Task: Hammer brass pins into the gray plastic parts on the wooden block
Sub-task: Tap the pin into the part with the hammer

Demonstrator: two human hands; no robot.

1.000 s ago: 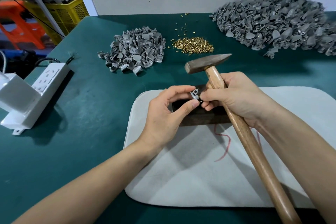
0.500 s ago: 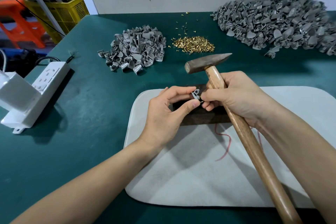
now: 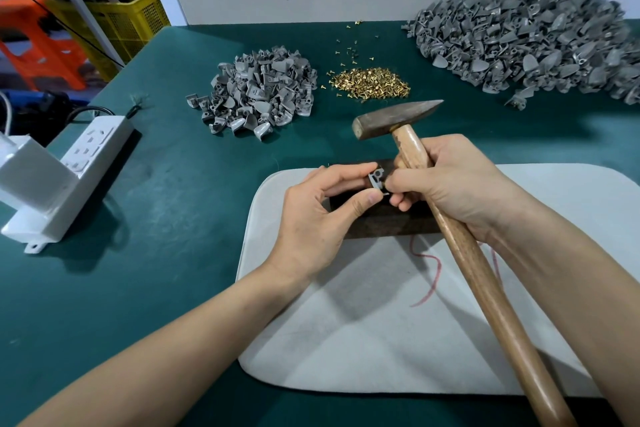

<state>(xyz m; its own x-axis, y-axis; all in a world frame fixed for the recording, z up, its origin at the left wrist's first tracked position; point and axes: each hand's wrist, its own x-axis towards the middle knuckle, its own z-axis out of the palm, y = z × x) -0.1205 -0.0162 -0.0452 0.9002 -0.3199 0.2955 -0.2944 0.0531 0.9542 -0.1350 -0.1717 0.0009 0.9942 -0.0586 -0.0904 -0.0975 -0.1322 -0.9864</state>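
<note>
My left hand (image 3: 313, 218) pinches a small gray plastic part (image 3: 376, 178) between thumb and forefinger, just above the dark wooden block (image 3: 384, 222). My right hand (image 3: 453, 191) grips the wooden handle of the hammer (image 3: 481, 274) near its steel head, and its fingertips meet the part, apparently with a pin, though the pin is too small to make out. The hammer head points left and up, away from the block. Loose brass pins (image 3: 372, 84) lie in a heap on the green table beyond the block.
The block sits on a white felt mat (image 3: 381, 340) with a red thread. A small heap of gray parts (image 3: 258, 94) lies at centre back, a large heap (image 3: 533, 45) at back right. A white power strip (image 3: 65, 170) sits left; a yellow crate (image 3: 121, 24) stands off the table.
Almost nothing differs: both hands stay together over the block, with only slight fingertip shifts on the gray part.
</note>
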